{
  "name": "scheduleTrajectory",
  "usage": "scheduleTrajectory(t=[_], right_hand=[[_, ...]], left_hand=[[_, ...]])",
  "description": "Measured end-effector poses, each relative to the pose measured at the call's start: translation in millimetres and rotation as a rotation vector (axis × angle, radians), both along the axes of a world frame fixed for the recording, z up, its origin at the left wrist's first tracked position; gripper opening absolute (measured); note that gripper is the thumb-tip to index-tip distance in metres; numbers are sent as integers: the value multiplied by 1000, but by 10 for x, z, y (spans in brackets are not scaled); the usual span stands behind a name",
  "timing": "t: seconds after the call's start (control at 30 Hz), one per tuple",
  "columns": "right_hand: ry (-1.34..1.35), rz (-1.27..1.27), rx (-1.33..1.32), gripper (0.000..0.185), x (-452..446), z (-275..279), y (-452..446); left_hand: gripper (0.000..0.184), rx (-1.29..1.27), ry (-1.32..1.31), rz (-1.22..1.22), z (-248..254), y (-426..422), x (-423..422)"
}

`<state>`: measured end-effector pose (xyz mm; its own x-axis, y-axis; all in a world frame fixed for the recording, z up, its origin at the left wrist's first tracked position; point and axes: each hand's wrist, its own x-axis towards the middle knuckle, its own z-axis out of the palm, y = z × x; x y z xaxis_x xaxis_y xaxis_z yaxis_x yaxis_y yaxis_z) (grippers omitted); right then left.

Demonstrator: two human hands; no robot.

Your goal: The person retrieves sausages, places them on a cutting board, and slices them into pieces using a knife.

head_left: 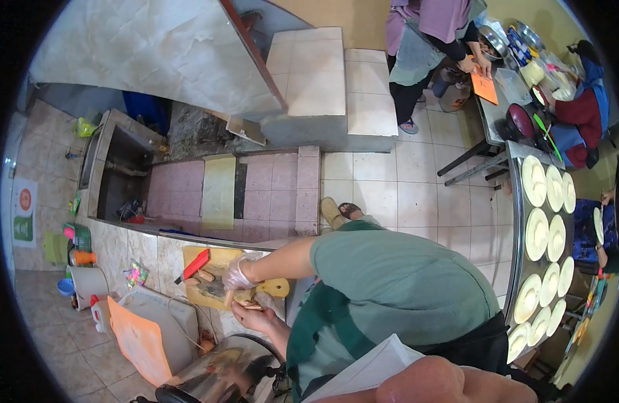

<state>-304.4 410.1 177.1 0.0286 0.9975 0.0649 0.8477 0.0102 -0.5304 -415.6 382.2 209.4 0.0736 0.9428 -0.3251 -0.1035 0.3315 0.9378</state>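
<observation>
Near the lower left of the frame, a person in a green shirt (pixel 403 279) works over a wooden cutting board (pixel 221 256). The right hand (pixel 238 275) wears a thin, clear glove. Its fingers are bent and close to the left hand, but I cannot tell what they grip. The left hand (pixel 254 320) is bare, with the palm up and its fingers curled around a light brown piece (pixel 253 307), just beside the board's lower edge. I cannot tell what food it is. A red tool (pixel 194 264) lies on the left part of the board, and a small brown piece (pixel 205 275) is next to it.

The board sits on a tiled surface (pixel 143 252). At the lower left is an orange sheet (pixel 140 339). On the right side, a big tray (pixel 516 221) holds round, pale flatbreads (pixel 537 234). At the upper right, another person in a purple top (pixel 444 19) has both hands by an orange board (pixel 484 88).
</observation>
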Motion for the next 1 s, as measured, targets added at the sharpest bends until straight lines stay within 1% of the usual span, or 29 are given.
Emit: scheduleTrajectory(t=[0.03,0.1,0.13,0.2,0.23,0.3,0.33,0.4,0.43,0.5,0.57,0.63,0.7,0.73,0.8,0.83,0.9,0.93,0.97,1.0], right_hand=[[-3,-12,-1,17,-2,-33,15],[-133,97,88,15,-27,-127,74],[-136,88,85,15,-36,-88,49],[-198,-12,-15,12,-60,7,-5],[-199,-21,-15,12,-73,-38,8],[-125,-42,72,11,-93,-140,31],[-125,-50,74,11,-92,-145,25],[-23,-36,54,12,-85,-158,28],[-24,-43,58,12,-91,-138,26],[44,-154,-34,15,-100,-90,20],[44,-189,-68,16,-104,-50,-6],[45,-224,-93,17,-67,16,-51],[250,-351,-92,18,-50,114,-86],[252,-351,-81,18,-27,112,-24],[403,-482,-154,23,49,-12,149],[410,-496,-150,23,121,-27,124],[963,-540,-184,27,277,-62,42],[967,-556,-171,27,356,-18,-95],[1334,-567,-145,24,432,73,-322],[1703,-560,-104,25,512,181,-550]], left_hand=[[34,-1,-3,-12,15,-19,-7],[34,-12,-40,-40,35,-50,-29],[34,-14,-43,-50,82,-86,-22],[33,-48,-24,-28,181,-151,10],[33,-48,-26,-37,146,-127,-12],[34,-38,18,-56,-1,-38,-83],[34,-35,18,-64,-58,-9,-88],[25,-6,-8,5,-137,38,-75],[25,-2,-9,-2,-106,30,-59],[26,33,-97,-44,15,-28,-10],[26,48,-109,-44,160,-121,64],[26,71,-123,-44,194,-138,144],[27,104,-151,-80,164,-75,164],[27,114,-151,-82,178,-67,177],[30,156,-100,-114,194,-100,212],[30,157,-96,-130,173,-92,232],[32,173,-44,-177,128,-73,318],[32,176,-45,-196,159,-156,420],[31,199,-118,-214,211,-283,549],[30,220,-190,-235,272,-414,669]])
